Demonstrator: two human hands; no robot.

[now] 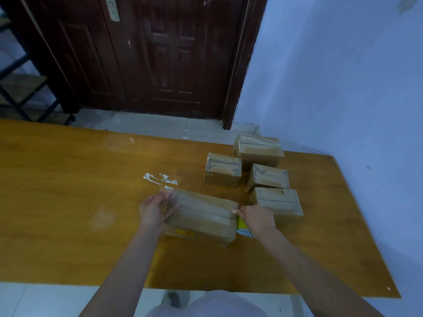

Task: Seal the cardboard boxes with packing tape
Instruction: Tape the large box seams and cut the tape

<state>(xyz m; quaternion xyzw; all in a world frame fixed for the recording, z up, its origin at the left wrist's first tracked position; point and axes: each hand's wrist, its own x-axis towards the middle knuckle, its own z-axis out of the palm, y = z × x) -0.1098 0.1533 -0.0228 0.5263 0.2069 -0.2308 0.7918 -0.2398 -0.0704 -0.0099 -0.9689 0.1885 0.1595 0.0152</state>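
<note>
Lying near the front middle of the wooden table [68, 202], the long cardboard box [201, 216] sat between both hands, its top flaps closed and a yellow label [185, 233] showing on its near side. The left hand [154, 211] rested against the box's left end with fingers fairly straight and spread over the top corner; motion blur hid the fingertips. The right hand [256, 217] was at the box's right end, thumb touching the top edge there, the other fingers curled downward behind the corner, so whether they pinched anything could not be told. Just below that hand, a yellow object [241, 224] and a patterned white piece [245, 233] peeked out beside the box; what they were was unclear.

4 smaller boxes stood grouped at the right rear of the table: the nearest small box [278, 203] just beside the right hand, a second box [267, 177] behind it, a third box [223, 170] to the left, and the farthest box [258, 151] at the table's back edge. White scraps of tape residue [160, 178] marked the tabletop beyond the left hand. A dark wooden door [148, 53] stood behind the table.
</note>
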